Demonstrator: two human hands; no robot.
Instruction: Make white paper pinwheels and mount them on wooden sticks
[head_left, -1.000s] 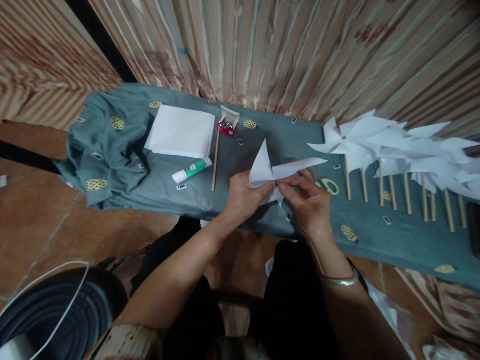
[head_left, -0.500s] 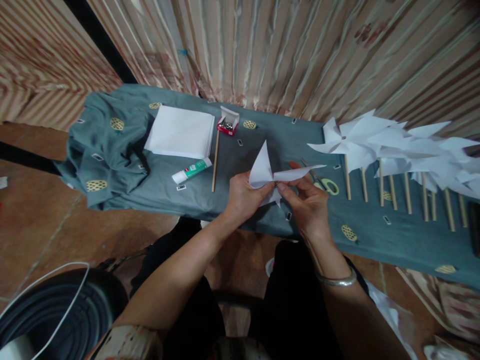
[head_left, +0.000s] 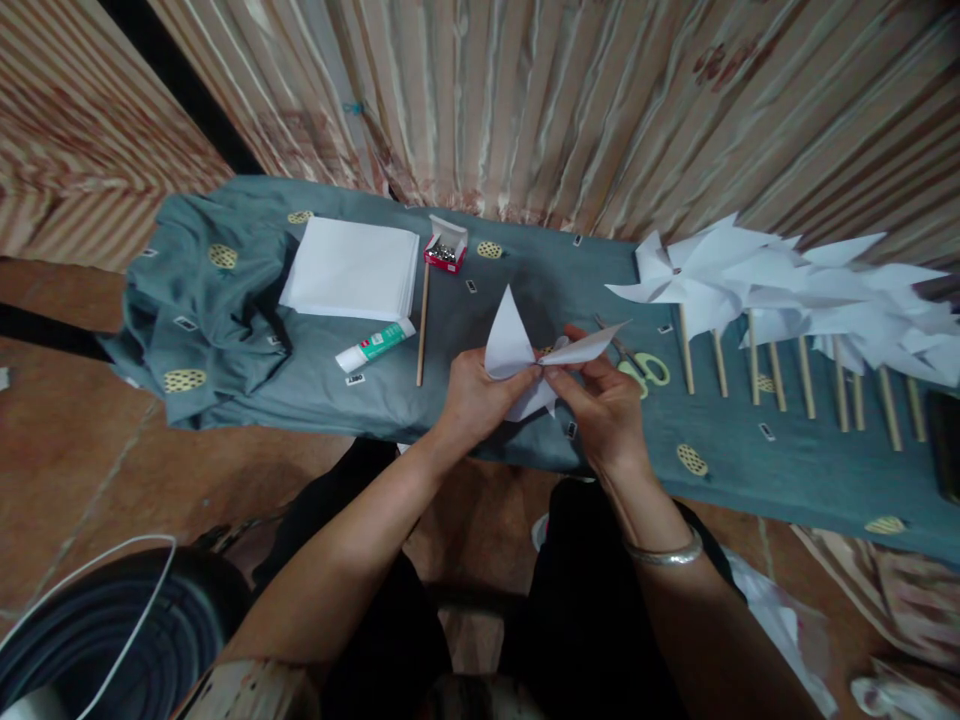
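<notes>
Striped curtains hang behind a low table draped in grey-green cloth, and the person sits close against its near edge. Both hands meet over the cloth at a half-made paper pinwheel. The left hand is closed around the paper's centre from below, thumb pressed on top. The right hand pinches that same centre with thumb and forefinger, its other fingers loosely curled; something small may sit between the fingertips, but I cannot make it out.

Compared with a second ago, the long blade reaching to the right has dropped and drawn in toward the middle, while the upright blade stands as before. The hands have barely moved apart or together; the grip has stayed at the hub. That suggests the points are being gathered one by one, with this fold not yet fixed.

Left of the hands lie a wooden stick, a glue tube, a stack of white sheets and a small red box of pins. To the right are scissors and a row of finished pinwheels on sticks.
</notes>
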